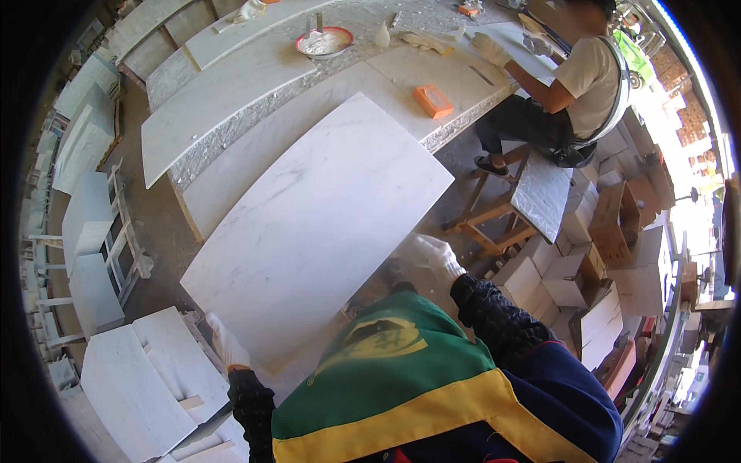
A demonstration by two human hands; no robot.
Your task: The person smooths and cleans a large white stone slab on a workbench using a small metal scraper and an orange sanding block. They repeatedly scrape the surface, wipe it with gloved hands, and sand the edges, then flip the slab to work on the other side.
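Note:
A large white marble slab [324,208] with faint grey veins lies slantwise in front of me, its far part over the stone-topped workbench [340,89]. My left hand [225,341], in a white glove, grips the slab's edge near its lower left corner; the fingertips are partly hidden. On the near right edge my right hand [434,256], gloved too, holds the slab with bent fingers, slightly blurred. A green apron [401,363] with a yellow band covers my front.
An orange block [432,101] and a red-rimmed bowl of white powder [324,42] sit on the bench. A co-worker [587,77] sits at the right, beside a wooden stool [540,193]. Cardboard boxes [614,224] stand behind it; more slabs [135,393] lean at the lower left.

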